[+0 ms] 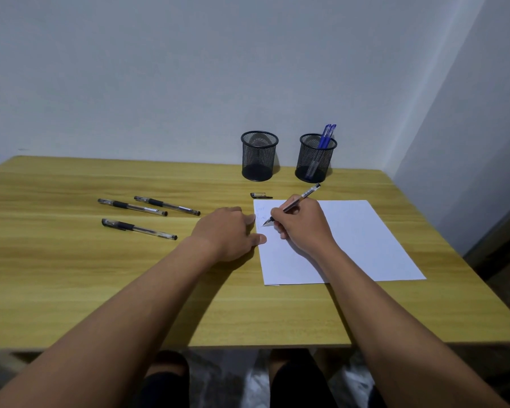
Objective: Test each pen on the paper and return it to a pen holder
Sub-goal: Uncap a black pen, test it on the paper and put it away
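Observation:
My right hand (302, 223) grips an uncapped black pen (306, 194), whose tip touches the upper left of the white paper (362, 245) beside faint scribbles. My left hand (228, 234) lies flat on the table with its fingertips pressing the paper's left edge. The pen's cap (261, 196) lies just beyond the paper. Three capped black pens lie to the left: one (131, 207), another (167, 205) and a third (139, 229). At the back stand two black mesh holders: the left holder (259, 156) holds nothing, the right holder (315, 159) holds blue pens (326, 136).
The wooden table (71, 275) stands against a grey wall, with its right edge close to a corner. Its near edge runs below my forearms, and my knees show beneath it.

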A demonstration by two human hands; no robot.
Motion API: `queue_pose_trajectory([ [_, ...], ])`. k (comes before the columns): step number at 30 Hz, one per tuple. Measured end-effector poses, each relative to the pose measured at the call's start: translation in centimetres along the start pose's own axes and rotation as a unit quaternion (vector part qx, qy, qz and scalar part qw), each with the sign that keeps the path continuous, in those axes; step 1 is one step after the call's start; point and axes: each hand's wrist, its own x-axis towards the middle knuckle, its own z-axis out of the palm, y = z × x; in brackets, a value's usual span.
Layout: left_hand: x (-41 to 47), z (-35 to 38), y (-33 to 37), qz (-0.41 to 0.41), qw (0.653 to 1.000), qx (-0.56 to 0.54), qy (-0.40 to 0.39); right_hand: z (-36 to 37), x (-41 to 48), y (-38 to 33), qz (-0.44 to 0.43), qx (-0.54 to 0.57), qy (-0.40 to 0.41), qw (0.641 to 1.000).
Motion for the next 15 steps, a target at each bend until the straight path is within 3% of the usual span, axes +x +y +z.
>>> queue_pose_trajectory([
  [15,0.51,0.03,0.02,-0.001,1.000,0.009,-0.005,-0.20,-0.23,-0.20,0.012,0.002,0.015,1.000],
])
